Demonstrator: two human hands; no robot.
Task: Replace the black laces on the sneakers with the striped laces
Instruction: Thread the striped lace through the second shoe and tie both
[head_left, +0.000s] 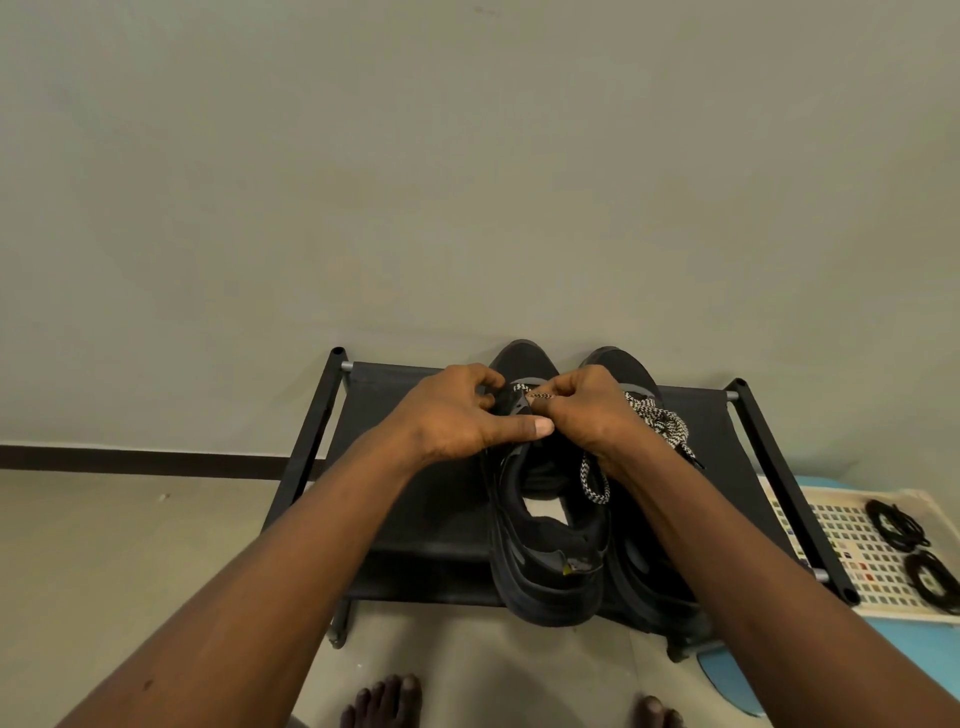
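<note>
Nearest, bare toes stand on the pale floor, just in front of a low black shoe rack with a dark fabric shelf and a tube frame. On that shelf two black sneakers stand side by side, heels toward the person and toes toward the wall. The left sneaker is in plain sight with its opening showing, and the right sneaker is partly hidden under the right forearm. To the right of the rack, on a blue surface, lies a cream perforated plastic tray holding two coiled bundles of black laces, well apart from the shoes. Farther in, the left hand grips the left sneaker's upper near the eyelets, fingers curled and thumb stretched straight toward the other hand. The right hand, fingers bent tight, pinches a black-and-white striped lace at the left sneaker's front eyelets. The rest of that lace lies in loose loops over the right sneaker and under the right wrist. Behind everything stands a plain grey-green wall with a dark skirting strip.
</note>
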